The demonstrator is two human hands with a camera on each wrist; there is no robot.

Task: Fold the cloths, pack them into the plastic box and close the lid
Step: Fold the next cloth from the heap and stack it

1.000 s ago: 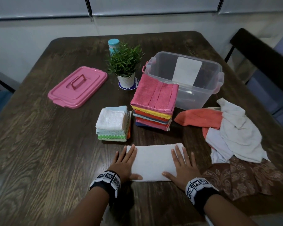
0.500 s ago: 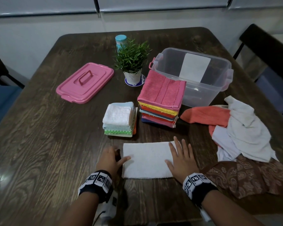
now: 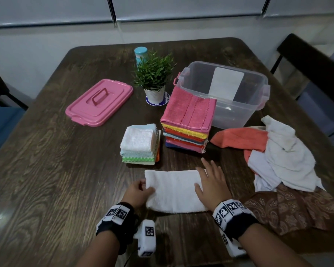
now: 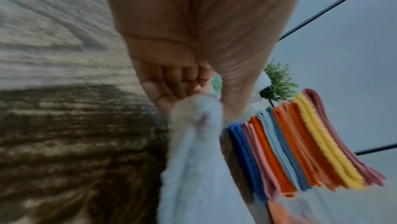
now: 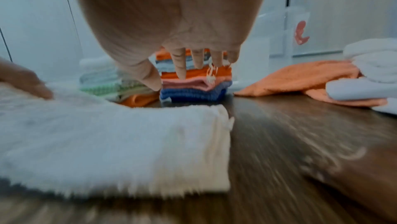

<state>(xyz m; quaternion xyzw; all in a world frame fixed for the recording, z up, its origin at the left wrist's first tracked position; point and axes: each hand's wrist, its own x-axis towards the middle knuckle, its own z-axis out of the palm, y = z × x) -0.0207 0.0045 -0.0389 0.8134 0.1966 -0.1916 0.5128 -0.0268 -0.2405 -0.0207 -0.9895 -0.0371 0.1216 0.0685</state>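
My left hand (image 3: 138, 193) has left its flat press on the white cloth (image 3: 174, 190) and now pinches that cloth's left edge, fingers curled under it and thumb on top, as the left wrist view shows; my right hand (image 3: 210, 185) stays flat, fingers straight, holding down the cloth's right end. I take this to mean the long fold is done and the left end is about to be lifted over toward the right to halve the strip. Much of the task is still ahead: the box (image 3: 226, 93) stands open at the far right of the tabletop (image 3: 46, 170) with, as far as I can see, no cloth packed, and its pink lid (image 3: 99, 102) lies well apart at the left. A loose pile (image 3: 278, 155) of unfolded cloths waits at my right, a brown patterned one nearest me. Between me and the box sit a tall coloured stack (image 3: 187, 120), touching the box front, and a smaller pale stack (image 3: 140, 143) just beside it. The tabletop is dark grained wood; a potted plant (image 3: 154, 78) and a small teal-capped bottle (image 3: 140, 54) stand toward the back. Dark chairs flank the table, before a pale panelled wall
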